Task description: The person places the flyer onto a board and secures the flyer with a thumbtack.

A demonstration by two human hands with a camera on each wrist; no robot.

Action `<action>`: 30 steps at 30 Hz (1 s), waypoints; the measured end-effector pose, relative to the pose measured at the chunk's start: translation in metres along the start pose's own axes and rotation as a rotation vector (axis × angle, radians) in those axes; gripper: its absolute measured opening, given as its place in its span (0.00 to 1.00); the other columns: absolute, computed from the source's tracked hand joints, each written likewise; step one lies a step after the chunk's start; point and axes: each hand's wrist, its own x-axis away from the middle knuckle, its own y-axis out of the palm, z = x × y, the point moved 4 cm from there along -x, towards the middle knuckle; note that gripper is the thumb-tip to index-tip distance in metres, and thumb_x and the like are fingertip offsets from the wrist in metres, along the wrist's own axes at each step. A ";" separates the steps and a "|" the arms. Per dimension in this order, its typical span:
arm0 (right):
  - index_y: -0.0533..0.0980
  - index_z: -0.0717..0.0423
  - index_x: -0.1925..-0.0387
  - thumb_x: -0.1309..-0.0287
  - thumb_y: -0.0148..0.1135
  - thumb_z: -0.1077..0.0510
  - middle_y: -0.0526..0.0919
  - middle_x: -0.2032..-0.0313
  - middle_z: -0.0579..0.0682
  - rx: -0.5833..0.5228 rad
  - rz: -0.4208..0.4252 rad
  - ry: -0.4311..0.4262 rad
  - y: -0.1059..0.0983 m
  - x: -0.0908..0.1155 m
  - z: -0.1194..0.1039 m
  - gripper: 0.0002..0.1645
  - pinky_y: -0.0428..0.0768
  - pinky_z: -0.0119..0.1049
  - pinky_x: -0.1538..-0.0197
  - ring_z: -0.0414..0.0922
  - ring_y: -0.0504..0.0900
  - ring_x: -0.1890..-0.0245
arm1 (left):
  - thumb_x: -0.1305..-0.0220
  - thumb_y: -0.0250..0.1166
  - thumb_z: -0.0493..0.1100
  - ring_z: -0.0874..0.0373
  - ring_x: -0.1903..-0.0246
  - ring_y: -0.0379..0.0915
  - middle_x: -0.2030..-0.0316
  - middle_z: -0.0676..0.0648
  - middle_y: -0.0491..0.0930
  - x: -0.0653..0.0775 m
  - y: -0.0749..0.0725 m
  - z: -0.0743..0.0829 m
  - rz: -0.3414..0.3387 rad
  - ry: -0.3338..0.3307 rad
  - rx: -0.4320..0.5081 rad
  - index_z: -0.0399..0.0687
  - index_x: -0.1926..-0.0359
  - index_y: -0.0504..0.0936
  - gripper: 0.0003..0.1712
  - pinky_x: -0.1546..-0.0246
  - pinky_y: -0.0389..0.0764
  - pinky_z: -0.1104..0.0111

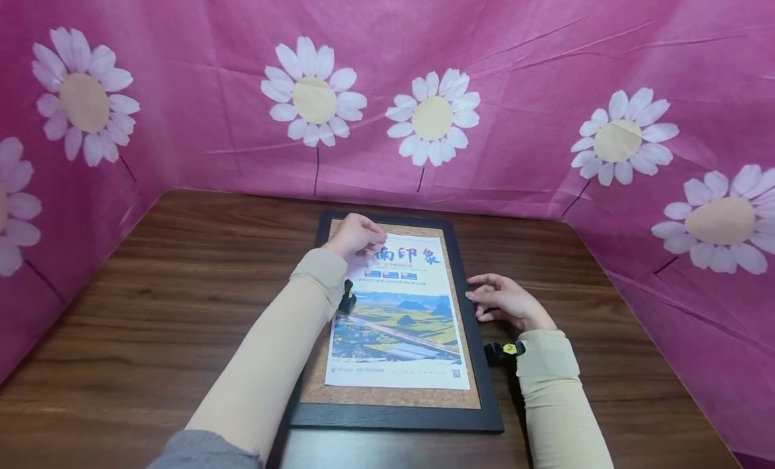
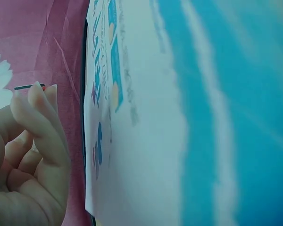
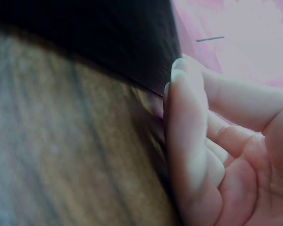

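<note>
A corkboard (image 1: 387, 396) with a black frame lies on the table, and a printed poster (image 1: 393, 334) covers most of its cork. The poster has large characters at the top and a landscape picture below. Above the poster's upper left part is my left hand (image 1: 357, 235), its thumb and finger pinched together. In the left wrist view a small red bit (image 2: 44, 88) shows between those fingertips; its kind is too small to tell. My right hand (image 1: 508, 301) is beside the right edge of the frame. Its fingertips (image 3: 179, 70) touch the frame's outer side (image 3: 141, 56).
The dark wooden table (image 1: 181, 307) spreads out on both sides of the board. Behind and around it hangs a pink cloth (image 1: 514, 38) printed with white daisies.
</note>
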 end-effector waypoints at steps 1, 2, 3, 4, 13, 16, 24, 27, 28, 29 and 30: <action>0.60 0.67 0.34 0.33 0.60 0.60 0.82 0.70 0.43 -0.006 0.004 0.003 0.000 0.000 0.000 0.32 0.85 0.31 0.67 0.37 0.79 0.77 | 0.33 0.64 0.36 0.62 0.77 0.75 0.55 0.34 0.85 -0.002 0.002 0.000 -0.004 -0.004 0.018 0.34 0.53 0.83 0.11 0.76 0.76 0.75; 0.59 0.68 0.34 0.33 0.60 0.60 0.82 0.70 0.43 -0.006 0.002 -0.001 0.000 0.001 0.001 0.32 0.85 0.31 0.67 0.37 0.79 0.77 | 0.33 0.64 0.36 0.63 0.77 0.76 0.55 0.34 0.85 -0.004 0.003 0.000 -0.003 -0.012 0.036 0.33 0.53 0.83 0.11 0.76 0.76 0.75; 0.59 0.68 0.34 0.33 0.60 0.60 0.82 0.70 0.43 -0.009 0.001 -0.002 0.000 0.001 0.001 0.32 0.85 0.31 0.67 0.37 0.79 0.77 | 0.34 0.65 0.36 0.63 0.78 0.76 0.57 0.35 0.86 -0.006 0.004 -0.001 0.003 -0.020 0.046 0.33 0.54 0.83 0.11 0.76 0.76 0.76; 0.59 0.68 0.34 0.33 0.60 0.60 0.82 0.70 0.43 -0.009 0.000 -0.005 0.000 0.001 0.000 0.32 0.85 0.31 0.67 0.37 0.79 0.77 | 0.34 0.65 0.35 0.64 0.79 0.75 0.60 0.36 0.86 -0.009 0.006 -0.002 0.008 -0.029 0.052 0.34 0.54 0.83 0.10 0.77 0.75 0.76; 0.60 0.68 0.35 0.33 0.61 0.60 0.81 0.70 0.43 0.001 0.006 -0.009 -0.001 0.000 0.002 0.32 0.85 0.31 0.67 0.37 0.79 0.77 | 0.36 0.66 0.32 0.67 0.86 0.68 0.82 0.49 0.78 -0.025 0.018 -0.005 0.000 -0.097 0.065 0.30 0.55 0.84 0.10 0.85 0.68 0.80; 0.60 0.68 0.34 0.33 0.60 0.61 0.82 0.70 0.42 -0.007 -0.001 -0.008 -0.002 0.001 0.002 0.32 0.85 0.31 0.67 0.37 0.80 0.77 | 0.36 0.65 0.30 0.67 0.86 0.67 0.82 0.49 0.77 -0.027 0.021 -0.002 -0.013 -0.104 0.071 0.28 0.55 0.83 0.10 0.85 0.68 0.80; 0.57 0.70 0.33 0.32 0.60 0.61 0.81 0.70 0.42 -0.012 -0.021 -0.014 -0.003 0.003 0.000 0.34 0.84 0.31 0.68 0.37 0.79 0.76 | 0.39 0.68 0.32 0.66 0.88 0.65 0.89 0.52 0.75 -0.040 0.026 -0.011 0.029 -0.131 0.036 0.31 0.59 0.86 0.09 0.85 0.65 0.78; 0.57 0.70 0.33 0.33 0.60 0.61 0.81 0.69 0.42 -0.008 -0.020 -0.018 -0.003 0.003 0.001 0.34 0.84 0.31 0.68 0.37 0.79 0.76 | 0.41 0.70 0.35 0.66 0.91 0.65 0.90 0.52 0.75 -0.043 0.027 -0.014 0.052 -0.147 -0.004 0.33 0.61 0.87 0.09 0.87 0.62 0.77; 0.58 0.70 0.33 0.33 0.60 0.61 0.81 0.69 0.42 -0.007 -0.020 -0.019 -0.003 0.003 0.001 0.34 0.85 0.31 0.68 0.37 0.79 0.76 | 0.41 0.70 0.35 0.66 0.91 0.64 0.91 0.53 0.75 -0.043 0.027 -0.014 0.057 -0.148 -0.018 0.33 0.61 0.87 0.09 0.88 0.60 0.77; 0.58 0.70 0.33 0.33 0.60 0.61 0.81 0.69 0.42 -0.008 -0.015 -0.017 -0.003 0.003 0.002 0.34 0.85 0.31 0.68 0.37 0.79 0.76 | 0.41 0.70 0.35 0.67 0.92 0.64 0.91 0.53 0.75 -0.043 0.027 -0.015 0.060 -0.152 -0.026 0.33 0.62 0.88 0.09 0.89 0.59 0.77; 0.58 0.70 0.33 0.33 0.60 0.61 0.81 0.69 0.42 -0.006 -0.015 -0.019 -0.004 0.003 0.002 0.34 0.85 0.31 0.68 0.37 0.79 0.76 | 0.41 0.70 0.36 0.67 0.92 0.63 0.91 0.53 0.75 -0.042 0.027 -0.015 0.061 -0.155 -0.029 0.33 0.63 0.88 0.08 0.89 0.59 0.77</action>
